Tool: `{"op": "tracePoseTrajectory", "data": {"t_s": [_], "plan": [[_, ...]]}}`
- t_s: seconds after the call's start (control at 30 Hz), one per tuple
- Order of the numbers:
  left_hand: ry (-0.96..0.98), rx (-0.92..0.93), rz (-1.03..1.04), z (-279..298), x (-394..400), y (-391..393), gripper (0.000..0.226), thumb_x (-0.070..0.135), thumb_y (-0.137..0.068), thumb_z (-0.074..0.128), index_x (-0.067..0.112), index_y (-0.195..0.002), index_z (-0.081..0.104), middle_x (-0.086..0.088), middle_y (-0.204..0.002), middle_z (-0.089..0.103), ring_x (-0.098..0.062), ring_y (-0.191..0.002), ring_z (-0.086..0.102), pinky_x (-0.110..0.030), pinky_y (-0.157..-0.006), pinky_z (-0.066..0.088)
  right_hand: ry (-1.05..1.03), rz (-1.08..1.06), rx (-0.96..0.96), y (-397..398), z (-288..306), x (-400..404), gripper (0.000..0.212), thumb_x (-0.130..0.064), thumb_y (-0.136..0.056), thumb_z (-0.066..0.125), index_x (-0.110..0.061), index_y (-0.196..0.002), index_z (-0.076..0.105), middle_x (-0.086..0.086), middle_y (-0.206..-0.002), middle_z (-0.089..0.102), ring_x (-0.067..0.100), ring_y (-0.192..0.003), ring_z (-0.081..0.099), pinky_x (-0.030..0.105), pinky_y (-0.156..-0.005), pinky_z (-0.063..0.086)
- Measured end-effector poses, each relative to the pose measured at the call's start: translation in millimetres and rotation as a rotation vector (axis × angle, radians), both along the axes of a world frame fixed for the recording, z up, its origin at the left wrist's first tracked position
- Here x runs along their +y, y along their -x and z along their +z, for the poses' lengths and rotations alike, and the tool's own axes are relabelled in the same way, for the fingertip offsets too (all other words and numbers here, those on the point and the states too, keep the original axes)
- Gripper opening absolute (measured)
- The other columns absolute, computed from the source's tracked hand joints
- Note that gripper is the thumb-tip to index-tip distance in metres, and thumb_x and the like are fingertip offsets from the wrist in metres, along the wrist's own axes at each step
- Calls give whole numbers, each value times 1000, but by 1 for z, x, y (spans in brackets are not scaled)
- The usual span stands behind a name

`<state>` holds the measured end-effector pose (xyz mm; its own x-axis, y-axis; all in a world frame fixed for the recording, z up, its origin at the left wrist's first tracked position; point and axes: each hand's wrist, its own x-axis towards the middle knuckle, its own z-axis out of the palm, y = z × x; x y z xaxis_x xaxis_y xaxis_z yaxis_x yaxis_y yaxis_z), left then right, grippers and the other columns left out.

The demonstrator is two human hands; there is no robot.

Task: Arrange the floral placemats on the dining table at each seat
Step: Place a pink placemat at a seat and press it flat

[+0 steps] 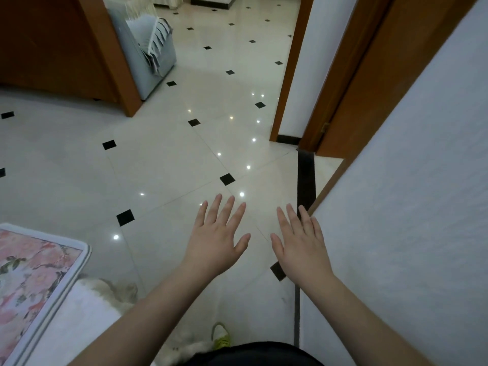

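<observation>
1. Both hands hover empty: left hand and right hand flat, fingers spread, palms down over the tiled floor.
2. Nothing gripped, so the fetch comes first, I'd say.
3. One floral placemat lies well off to the left hand's left, on a white tabletop corner.
4. Best turn left, reach across and pinch the mat's near edge.

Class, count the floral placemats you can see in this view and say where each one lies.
1. A single floral placemat lies at the lower left, on a white surface, partly cut off by the frame edge. Both hands are stretched out flat, holding nothing. Other placemats may lie outside the view.
</observation>
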<state>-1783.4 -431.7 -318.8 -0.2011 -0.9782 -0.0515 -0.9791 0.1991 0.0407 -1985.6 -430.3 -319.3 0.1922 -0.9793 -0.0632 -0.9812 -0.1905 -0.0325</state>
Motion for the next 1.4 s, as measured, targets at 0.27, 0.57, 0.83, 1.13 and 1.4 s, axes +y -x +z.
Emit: {"op": "tracePoseTrajectory", "data": {"t_s": [0.27,0.57,0.83,1.13,1.4], "plan": [[10,44,99,0,-53,-32,76,60,-92,2,26,-159,7,-9,-167,-2,-28,-154,-3,-43,-121,-3,9,65,19,-28,8,-67,66,-53,-98,6,-24,-158,6,1,-165,4,23,-151,-1,41,-119,-6],[35,-32,227,-11,-129,-44,67,56,-96,26,21,-153,39,-10,-158,37,-33,-147,33,-50,-117,21,-6,191,-25,-45,-3,-168,67,-52,-97,2,-24,-157,3,1,-164,-2,20,-151,-7,39,-117,-12],[3,-66,422,6,-176,-72,72,58,-95,11,24,-158,24,-6,-164,24,-29,-153,18,-48,-121,7,-12,373,-77,-80,-4,-256,70,-53,-94,0,-25,-156,17,-1,-164,9,23,-152,3,42,-121,-2],[29,-57,724,4,-162,-119,66,54,-95,29,20,-150,45,-9,-153,46,-32,-143,40,-51,-117,25,-49,634,-114,-162,2,-299,77,-57,-88,-7,-28,-157,12,-3,-165,6,22,-152,-1,39,-118,-7],[41,-47,908,6,-145,-195,67,57,-97,17,28,-158,25,-6,-163,28,-30,-151,24,-49,-120,14,-57,833,-100,-259,0,-303,76,-55,-89,-6,-27,-157,12,-3,-165,5,22,-152,-2,39,-118,-8]]}}
